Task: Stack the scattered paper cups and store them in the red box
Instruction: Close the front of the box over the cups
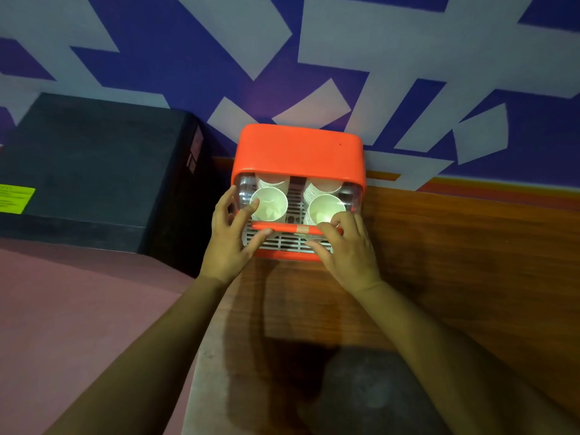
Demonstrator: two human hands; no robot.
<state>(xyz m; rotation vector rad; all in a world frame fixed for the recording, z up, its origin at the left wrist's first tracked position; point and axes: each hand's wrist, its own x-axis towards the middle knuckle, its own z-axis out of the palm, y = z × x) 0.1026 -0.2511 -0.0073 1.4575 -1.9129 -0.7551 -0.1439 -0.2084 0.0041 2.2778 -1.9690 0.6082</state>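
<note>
The red box (298, 152) stands on a wooden table against the wall. Behind its clear front cover I see stacks of white paper cups: one stack at the left (269, 204), one at the right (324, 210), and two more stacks behind them. A red bar (292, 228) runs along the lower edge of the cover, above a grey slotted tray. My left hand (233, 238) touches the cover and the bar's left end with relaxed fingers. My right hand (346, 243) curls its fingers over the bar's right end.
A large black box (94, 171) with a yellow label stands left of the red box. The wooden table (439, 262) stretches to the right and toward me. A blue and white patterned wall rises behind. A reddish floor lies at the lower left.
</note>
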